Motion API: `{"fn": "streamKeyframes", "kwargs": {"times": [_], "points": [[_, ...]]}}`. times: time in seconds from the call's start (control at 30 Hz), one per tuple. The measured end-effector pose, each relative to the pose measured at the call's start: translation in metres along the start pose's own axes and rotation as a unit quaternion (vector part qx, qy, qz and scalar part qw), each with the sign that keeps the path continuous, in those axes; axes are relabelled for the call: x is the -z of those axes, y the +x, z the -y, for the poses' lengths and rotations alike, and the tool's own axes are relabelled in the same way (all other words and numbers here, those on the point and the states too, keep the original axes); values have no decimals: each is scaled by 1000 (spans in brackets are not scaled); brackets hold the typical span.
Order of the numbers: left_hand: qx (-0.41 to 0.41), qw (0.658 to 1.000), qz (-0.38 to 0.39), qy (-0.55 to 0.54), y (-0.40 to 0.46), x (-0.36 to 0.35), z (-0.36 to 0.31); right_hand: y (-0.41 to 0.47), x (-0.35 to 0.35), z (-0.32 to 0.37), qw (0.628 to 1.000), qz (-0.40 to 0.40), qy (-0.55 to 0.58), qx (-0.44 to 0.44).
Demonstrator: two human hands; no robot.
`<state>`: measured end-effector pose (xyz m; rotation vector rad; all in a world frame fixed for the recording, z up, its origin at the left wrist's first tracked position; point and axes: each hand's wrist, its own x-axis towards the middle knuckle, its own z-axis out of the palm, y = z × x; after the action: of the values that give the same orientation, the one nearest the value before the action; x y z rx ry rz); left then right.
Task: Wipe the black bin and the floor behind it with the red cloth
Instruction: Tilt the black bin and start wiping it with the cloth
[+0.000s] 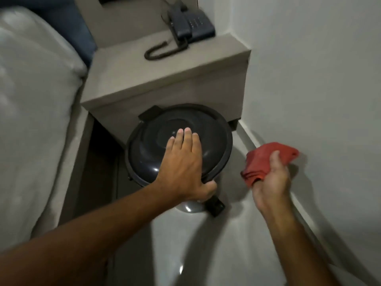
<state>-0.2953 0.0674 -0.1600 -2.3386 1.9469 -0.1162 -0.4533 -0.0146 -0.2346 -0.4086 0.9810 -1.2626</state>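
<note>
The black bin [212,139] is round with a glossy domed lid and stands on the grey floor against the front of a bedside unit. My left hand [184,166] lies flat on the lid, fingers together on top and thumb hooked under the near rim, gripping it. Its foot pedal [215,206] sticks out just below my thumb. To the right of the bin, my right hand [272,182] holds the folded red cloth [266,159] in the air near the wall, apart from the bin. The floor behind the bin is hidden by the bin and the unit.
A grey bedside unit [165,79] stands behind the bin with a dark corded telephone [189,23] on its top. A bed with white bedding [35,100] fills the left. A white wall [309,69] closes the right side, with a strip of glossy grey floor [206,244] in front.
</note>
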Motion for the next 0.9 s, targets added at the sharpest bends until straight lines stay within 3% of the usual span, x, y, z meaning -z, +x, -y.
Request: {"fn": "streamKeyframes", "kwargs": {"times": [0.17,0.3,0.43,0.53,0.63,0.73,0.8,0.9], "points": [[11,995,-33,-90,-8,13,36,-18,3,0,999,31,-25,-33],[58,970,-71,-225,-43,25,85,-15,23,-1,993,59,-101,-23],[50,948,-120,-290,-61,24,101,-12,19,1,987,66,-144,-19],[39,942,-127,-309,-57,24,103,-21,3,-4,973,137,-186,3],[35,942,-121,-311,-52,21,105,-46,-43,-11,916,253,-300,85],[38,948,-120,-291,-46,14,111,-68,-93,-43,793,390,-412,220],[45,952,-126,-274,-43,12,115,-77,-109,-65,731,384,-492,276],[44,948,-123,-289,-43,11,120,-67,-93,-85,724,332,-523,302]]}}
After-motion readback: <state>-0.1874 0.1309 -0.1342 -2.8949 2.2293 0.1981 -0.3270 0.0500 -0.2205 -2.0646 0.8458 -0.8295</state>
